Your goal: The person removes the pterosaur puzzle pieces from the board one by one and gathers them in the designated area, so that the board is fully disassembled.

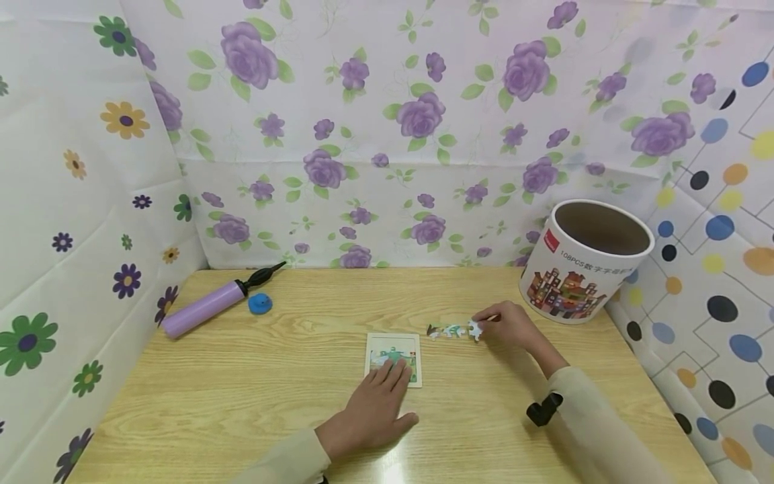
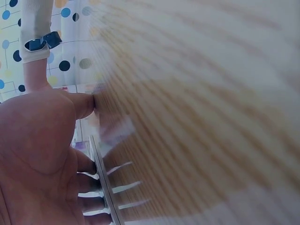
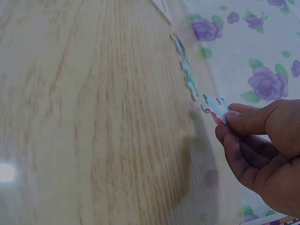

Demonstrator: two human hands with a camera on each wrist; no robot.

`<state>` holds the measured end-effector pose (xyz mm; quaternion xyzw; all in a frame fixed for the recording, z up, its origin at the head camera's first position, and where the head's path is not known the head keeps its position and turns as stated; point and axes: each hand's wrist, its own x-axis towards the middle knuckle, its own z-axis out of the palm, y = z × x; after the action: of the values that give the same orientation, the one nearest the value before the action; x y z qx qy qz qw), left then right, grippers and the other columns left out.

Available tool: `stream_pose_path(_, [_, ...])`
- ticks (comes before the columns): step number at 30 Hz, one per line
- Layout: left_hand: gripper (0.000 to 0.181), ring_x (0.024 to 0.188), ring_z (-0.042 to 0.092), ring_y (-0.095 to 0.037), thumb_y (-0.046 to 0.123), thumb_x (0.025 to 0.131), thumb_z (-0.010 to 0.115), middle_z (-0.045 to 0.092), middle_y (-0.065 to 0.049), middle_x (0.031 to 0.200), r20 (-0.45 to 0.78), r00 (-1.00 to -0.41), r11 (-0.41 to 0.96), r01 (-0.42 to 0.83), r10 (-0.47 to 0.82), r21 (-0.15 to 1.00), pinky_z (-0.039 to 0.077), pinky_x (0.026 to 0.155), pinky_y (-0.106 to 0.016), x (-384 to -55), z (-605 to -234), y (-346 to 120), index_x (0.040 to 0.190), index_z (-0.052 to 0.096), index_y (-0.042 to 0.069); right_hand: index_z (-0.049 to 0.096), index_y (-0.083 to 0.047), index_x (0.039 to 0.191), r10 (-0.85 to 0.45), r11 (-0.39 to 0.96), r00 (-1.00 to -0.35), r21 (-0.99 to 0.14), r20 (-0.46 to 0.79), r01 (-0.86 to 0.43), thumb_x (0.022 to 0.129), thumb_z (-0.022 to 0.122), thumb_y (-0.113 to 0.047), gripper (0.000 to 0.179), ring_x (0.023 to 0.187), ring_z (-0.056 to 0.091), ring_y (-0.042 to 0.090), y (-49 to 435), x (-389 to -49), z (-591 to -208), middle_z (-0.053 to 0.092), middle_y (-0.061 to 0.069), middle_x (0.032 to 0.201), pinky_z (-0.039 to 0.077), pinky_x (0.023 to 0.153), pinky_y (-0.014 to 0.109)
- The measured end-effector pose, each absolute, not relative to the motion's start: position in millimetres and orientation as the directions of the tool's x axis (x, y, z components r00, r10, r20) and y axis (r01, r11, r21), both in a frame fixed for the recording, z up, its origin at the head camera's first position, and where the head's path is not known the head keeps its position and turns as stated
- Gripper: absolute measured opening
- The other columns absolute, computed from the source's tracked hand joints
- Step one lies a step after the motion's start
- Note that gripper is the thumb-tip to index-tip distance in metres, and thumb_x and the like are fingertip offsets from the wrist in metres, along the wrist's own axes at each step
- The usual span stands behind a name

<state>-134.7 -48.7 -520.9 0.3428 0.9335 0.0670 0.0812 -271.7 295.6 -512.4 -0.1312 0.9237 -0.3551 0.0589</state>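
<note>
Between the thumb and fingers of my right hand [image 1: 506,324] a puzzle piece [image 1: 475,330] is pinched. In the right wrist view that same puzzle piece [image 3: 213,109], pale blue with red marks, is tilted up off the wood. Two loose pieces lie in a row to its left: a middle piece [image 1: 453,331] and a darker-edged piece [image 1: 433,331]. My left hand [image 1: 377,407] rests with straight fingers on the framed puzzle board [image 1: 374,337], covering its lower part. The left wrist view shows the palm and the thin edge of the board [image 2: 104,180] under the fingertips.
A purple hand pump [image 1: 205,308] and a small blue toy [image 1: 260,304] lie at the back left of the wooden table [image 1: 254,383]. A large white printed bucket [image 1: 580,269] stands at the back right. Patterned cloth [image 1: 363,134] closes off the back and sides.
</note>
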Motion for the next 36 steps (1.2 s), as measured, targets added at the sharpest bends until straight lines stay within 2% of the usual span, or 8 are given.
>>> stream_pose_path(9, [0.078,0.155,0.022,-0.035,0.057,0.106,0.039,0.022,-0.016,0.168,-0.119,-0.755,0.762,0.624,0.645,0.176,0.030,0.120,-0.051,-134,-520,-48,0.161,0.026,0.003,0.082,-0.013,0.106,-0.298,0.740,-0.954,-0.631,0.001,-0.232,0.096,0.071,-0.010,0.015,0.085,0.071,0.016,297,-279,-522,0.077,0.008,0.105,0.058,0.076,0.039])
stream_pose_path(26, [0.078,0.153,0.026,-0.037,0.056,0.106,0.039,0.025,-0.019,0.167,-0.082,-0.744,0.747,0.648,0.663,0.150,0.032,0.118,-0.052,-135,-525,-49,0.160,0.029,0.001,0.082,-0.012,0.106,-0.250,0.757,-0.968,-0.630,-0.036,-0.173,0.096,0.071,-0.011,0.015,0.080,0.071,0.012,291,-281,-530,0.078,0.006,0.102,0.058,0.079,0.042])
stream_pose_path(36, [0.077,0.152,0.028,-0.038,0.056,0.106,0.040,0.028,-0.020,0.166,-0.069,-0.749,0.748,0.644,0.659,0.160,0.033,0.117,-0.055,-135,-522,-49,0.159,0.031,0.001,0.078,-0.008,0.115,-0.252,0.742,-0.968,-0.643,-0.006,-0.189,0.097,0.071,-0.014,0.020,0.088,0.071,0.020,287,-279,-522,0.075,0.007,0.103,0.056,0.070,0.032])
